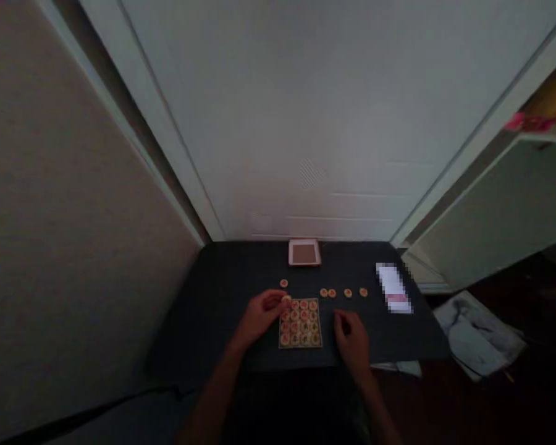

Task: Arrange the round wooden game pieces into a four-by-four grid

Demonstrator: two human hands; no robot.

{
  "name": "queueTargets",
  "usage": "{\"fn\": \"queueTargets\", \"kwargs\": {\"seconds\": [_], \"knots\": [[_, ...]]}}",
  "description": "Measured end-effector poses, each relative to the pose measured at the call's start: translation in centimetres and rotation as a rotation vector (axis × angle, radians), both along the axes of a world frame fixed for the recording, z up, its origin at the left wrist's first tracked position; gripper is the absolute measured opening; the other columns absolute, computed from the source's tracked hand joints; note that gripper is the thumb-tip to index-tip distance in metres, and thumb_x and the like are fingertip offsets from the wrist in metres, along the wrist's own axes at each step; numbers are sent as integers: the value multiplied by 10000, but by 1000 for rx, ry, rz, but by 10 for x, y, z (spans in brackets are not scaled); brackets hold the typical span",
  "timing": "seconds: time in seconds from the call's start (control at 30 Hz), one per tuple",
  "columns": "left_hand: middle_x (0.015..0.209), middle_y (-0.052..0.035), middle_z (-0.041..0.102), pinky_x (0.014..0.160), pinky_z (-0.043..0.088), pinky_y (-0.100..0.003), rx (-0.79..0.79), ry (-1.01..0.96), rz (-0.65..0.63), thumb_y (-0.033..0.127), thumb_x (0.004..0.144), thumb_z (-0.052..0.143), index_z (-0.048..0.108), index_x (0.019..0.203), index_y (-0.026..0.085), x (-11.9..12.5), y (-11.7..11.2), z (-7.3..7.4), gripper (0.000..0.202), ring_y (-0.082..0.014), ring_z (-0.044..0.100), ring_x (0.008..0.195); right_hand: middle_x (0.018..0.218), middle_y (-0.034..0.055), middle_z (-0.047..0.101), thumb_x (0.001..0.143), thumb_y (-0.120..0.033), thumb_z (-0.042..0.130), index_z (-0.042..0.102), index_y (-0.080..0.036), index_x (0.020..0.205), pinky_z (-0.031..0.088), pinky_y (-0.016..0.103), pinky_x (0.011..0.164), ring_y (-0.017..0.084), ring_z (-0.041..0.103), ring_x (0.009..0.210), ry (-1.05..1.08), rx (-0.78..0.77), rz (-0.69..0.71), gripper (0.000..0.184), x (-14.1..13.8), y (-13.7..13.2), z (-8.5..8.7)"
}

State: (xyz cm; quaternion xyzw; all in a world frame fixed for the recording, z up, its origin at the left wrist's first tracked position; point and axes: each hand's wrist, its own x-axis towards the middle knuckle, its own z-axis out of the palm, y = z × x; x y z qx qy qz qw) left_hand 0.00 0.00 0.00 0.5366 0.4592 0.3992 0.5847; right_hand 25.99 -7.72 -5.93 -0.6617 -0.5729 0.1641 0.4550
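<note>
My left hand (pixel 262 318) is closed in a pinch at the back left corner of a shallow square tray. Between its fingertips is a round Chinese chess piece (pixel 286 299). The tray (pixel 300 347) holds rows of similar pale round pieces with red or dark markings. To the right of the tray, my right hand (pixel 353 339) is curled closed near the table; whether anything is inside its fingers is hidden. One loose piece (pixel 283 283) lies behind my left hand. Several more loose pieces (pixel 348 293) form a row behind my right hand.
A box lid or open box (pixel 304 241) with a reddish rim lies at the back of the dark table (pixel 204 315), near the white wall. A phone (pixel 393 288) with a lit, blurred screen is at the right edge. Papers (pixel 479 334) lie lower, right of the table.
</note>
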Motion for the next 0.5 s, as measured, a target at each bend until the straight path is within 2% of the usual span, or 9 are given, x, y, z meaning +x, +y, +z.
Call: {"fn": "queueTargets", "kwargs": {"seconds": [0.27,0.5], "knots": [[990,-55,766,883,583,-353,20,15,60,357,744,811,682,965,180,-2,2,-5,311,-217,732,941,932,81,716,957,-356,517,725,-201,1005,526,328,739,214,668,831,-19,9,-12,264,0,-1,3],[959,-73,783,867,594,-367,-28,1,89,386,719,821,708,961,170,0,-2,4,344,-233,743,915,938,82,724,950,-362,537,729,-202,1012,533,335,751,217,677,834,16,16,-22,257,-2,-3,8]]}}
